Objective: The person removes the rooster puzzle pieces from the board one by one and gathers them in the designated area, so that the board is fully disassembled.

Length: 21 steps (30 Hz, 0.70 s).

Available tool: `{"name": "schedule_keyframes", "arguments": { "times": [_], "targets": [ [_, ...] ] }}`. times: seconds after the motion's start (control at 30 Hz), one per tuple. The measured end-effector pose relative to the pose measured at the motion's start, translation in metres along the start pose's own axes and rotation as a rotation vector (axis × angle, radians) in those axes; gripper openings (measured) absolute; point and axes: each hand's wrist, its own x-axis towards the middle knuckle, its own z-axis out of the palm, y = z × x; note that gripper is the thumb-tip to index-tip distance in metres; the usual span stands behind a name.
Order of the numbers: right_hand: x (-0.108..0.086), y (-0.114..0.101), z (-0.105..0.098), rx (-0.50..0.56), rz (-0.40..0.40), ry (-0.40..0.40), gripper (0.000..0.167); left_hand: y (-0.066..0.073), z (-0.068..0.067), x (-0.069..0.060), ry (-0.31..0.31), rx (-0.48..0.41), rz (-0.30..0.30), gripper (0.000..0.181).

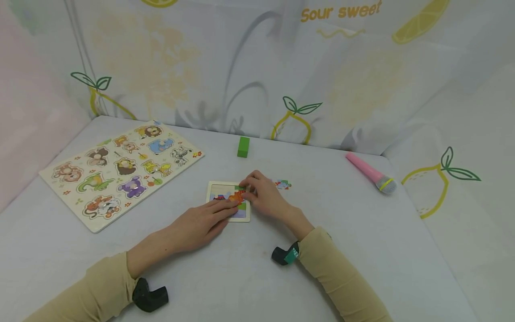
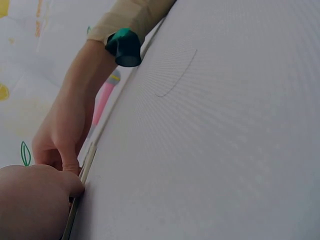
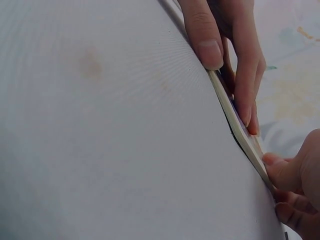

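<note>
A small wooden jigsaw tray (image 1: 208,197) lies on the table with a pale rim and picture pieces inside. Across its pieces rests my left hand (image 1: 205,222), fingers mostly straight; the right wrist view shows its thumb (image 3: 210,52) against the near rim. My right hand (image 1: 266,195) is at the tray's right side, with curled fingers and thumb gripping about the upper right corner. In the right wrist view its fingers (image 3: 292,210) bend past the tray edge. Whether a piece sits under those fingertips is hidden. Loose jigsaw pieces (image 1: 284,184) lie just beyond the right hand.
At the left lies a large animal peg puzzle board (image 1: 120,174). A green block (image 1: 243,147) stands behind the tray. Toward the right is a pink toy microphone (image 1: 368,171). White printed cloth (image 1: 241,67) hangs along the table's back edge.
</note>
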Motion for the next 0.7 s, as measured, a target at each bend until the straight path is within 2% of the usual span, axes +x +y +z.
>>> {"name": "schedule_keyframes", "arguments": {
  "times": [0.2,0.7],
  "targets": [
    [0.0002,0.0011,0.0018,-0.007,0.025,-0.026,0.019,0.0005,-0.0007,0.0006,-0.004,0.007,0.001,0.044],
    [-0.0008,-0.0007,0.0021,0.022,0.019,-0.042,0.019,0.0008,-0.001,0.0003,-0.021,-0.008,-0.015,0.043]
  ]
}}
